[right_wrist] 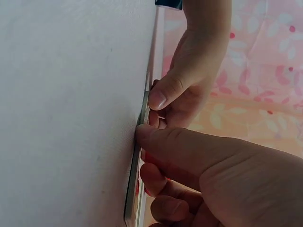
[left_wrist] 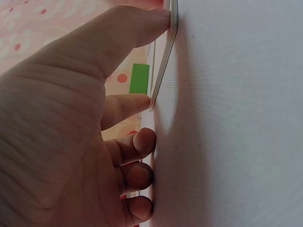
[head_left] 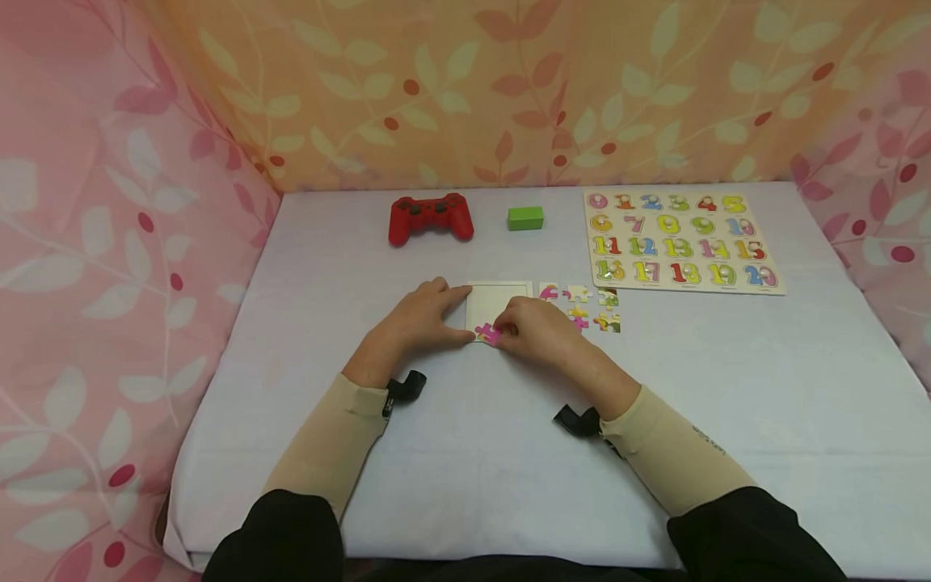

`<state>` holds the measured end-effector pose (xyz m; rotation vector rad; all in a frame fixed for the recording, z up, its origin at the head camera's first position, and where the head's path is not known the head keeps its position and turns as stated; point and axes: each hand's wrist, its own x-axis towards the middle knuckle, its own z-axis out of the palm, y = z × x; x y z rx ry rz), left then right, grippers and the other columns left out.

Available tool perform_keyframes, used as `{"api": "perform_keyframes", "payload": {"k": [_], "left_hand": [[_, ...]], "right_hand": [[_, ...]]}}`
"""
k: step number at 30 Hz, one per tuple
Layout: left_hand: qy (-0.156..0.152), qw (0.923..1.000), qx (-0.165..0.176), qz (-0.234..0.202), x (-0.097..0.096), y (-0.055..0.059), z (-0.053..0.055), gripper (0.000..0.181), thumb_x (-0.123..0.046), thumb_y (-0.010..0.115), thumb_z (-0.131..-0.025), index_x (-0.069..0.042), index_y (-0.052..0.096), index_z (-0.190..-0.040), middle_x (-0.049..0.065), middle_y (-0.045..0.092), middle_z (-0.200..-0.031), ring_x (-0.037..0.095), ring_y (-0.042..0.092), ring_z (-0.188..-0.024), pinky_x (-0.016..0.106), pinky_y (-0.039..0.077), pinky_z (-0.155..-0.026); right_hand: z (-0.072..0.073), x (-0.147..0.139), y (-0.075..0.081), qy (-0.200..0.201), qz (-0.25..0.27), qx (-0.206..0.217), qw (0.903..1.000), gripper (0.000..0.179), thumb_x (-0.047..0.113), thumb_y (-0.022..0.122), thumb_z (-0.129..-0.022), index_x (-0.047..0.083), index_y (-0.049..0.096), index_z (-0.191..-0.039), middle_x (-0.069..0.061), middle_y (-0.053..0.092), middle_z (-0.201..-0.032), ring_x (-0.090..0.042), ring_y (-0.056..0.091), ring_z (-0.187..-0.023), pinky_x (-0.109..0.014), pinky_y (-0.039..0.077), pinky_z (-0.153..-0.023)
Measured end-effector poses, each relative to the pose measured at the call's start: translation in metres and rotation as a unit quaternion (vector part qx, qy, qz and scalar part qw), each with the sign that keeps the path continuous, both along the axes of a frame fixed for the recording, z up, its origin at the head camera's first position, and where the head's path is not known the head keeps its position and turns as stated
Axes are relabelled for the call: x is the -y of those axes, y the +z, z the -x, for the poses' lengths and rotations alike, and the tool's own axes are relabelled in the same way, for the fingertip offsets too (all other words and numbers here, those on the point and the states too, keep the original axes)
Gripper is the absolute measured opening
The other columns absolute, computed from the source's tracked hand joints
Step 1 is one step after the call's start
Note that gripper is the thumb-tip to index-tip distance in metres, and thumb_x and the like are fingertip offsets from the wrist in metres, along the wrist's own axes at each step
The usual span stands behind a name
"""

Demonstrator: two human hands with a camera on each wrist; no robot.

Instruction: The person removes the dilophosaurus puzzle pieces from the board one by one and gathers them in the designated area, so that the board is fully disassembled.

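A small white puzzle tray [head_left: 498, 293] lies flat in the middle of the table. My left hand [head_left: 422, 317] holds its left side, thumb and index finger extended against two corners; in the left wrist view, the other fingers bend loosely beside the tray edge. At the tray's near left corner, my right hand [head_left: 540, 330] pinches a pink jigsaw piece [head_left: 486, 332] between thumb and fingers. The right wrist view shows the right thumb [right_wrist: 149, 135] low at the tray's edge. Several loose jigsaw pieces [head_left: 608, 297] lie right of the tray, some partly behind the right hand.
Behind the tray are a red game controller [head_left: 431, 218] and a green block [head_left: 525, 218]. A number puzzle board [head_left: 680, 284] lies at the back right, close to the loose pieces. Patterned curtains [head_left: 465, 97] close off the back and sides of the white-covered table [head_left: 727, 364].
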<state>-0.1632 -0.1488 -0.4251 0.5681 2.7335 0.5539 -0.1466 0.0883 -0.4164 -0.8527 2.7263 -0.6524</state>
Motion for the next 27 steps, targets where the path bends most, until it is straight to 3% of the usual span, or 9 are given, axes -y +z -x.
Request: {"api": "perform_keyframes", "payload": {"k": [6,15,23,27], "left_hand": [[-0.003,1.0000,0.001,0.004,0.000,-0.002,0.000,0.086,-0.057,0.076,-0.084,-0.025,0.043,-0.158,0.001,0.050,-0.118,0.018,0.047,-0.109,0.038,0.047,-0.091],[0.005,1.0000,0.008,0.002,-0.001,0.001,-0.001,0.088,-0.056,0.078,-0.083,-0.026,0.043,-0.158,0.002,0.050,-0.119,0.019,0.047,-0.110,0.039,0.048,-0.090],[0.005,0.9999,0.004,0.009,-0.002,0.000,-0.001,0.087,-0.056,0.077,-0.084,-0.025,0.043,-0.158,0.001,0.050,-0.120,0.018,0.046,-0.110,0.039,0.048,-0.092],[0.007,0.9999,0.002,0.012,-0.002,0.001,-0.001,0.087,-0.056,0.077,-0.084,-0.026,0.043,-0.158,0.001,0.050,-0.121,0.018,0.046,-0.112,0.039,0.049,-0.093]], "right_hand": [[-0.006,-0.004,0.016,0.007,-0.004,0.008,0.9999,0.021,0.019,0.079,-0.090,0.009,0.079,-0.108,0.001,0.068,-0.094,-0.017,0.059,-0.084,-0.034,0.050,-0.076],[-0.023,-0.019,0.054,0.012,0.057,0.021,0.9981,0.016,0.012,0.078,-0.087,0.010,0.077,-0.102,0.001,0.072,-0.101,-0.024,0.067,-0.098,-0.040,0.051,-0.087],[-0.027,-0.035,0.062,0.011,0.104,-0.009,0.9945,0.013,0.007,0.074,-0.088,0.010,0.079,-0.099,0.006,0.070,-0.090,-0.022,0.060,-0.081,-0.035,0.048,-0.070],[-0.026,-0.037,0.055,0.006,0.053,0.029,0.9982,0.017,0.008,0.074,-0.089,0.009,0.079,-0.106,0.002,0.070,-0.094,-0.021,0.059,-0.083,-0.035,0.048,-0.072]]}}
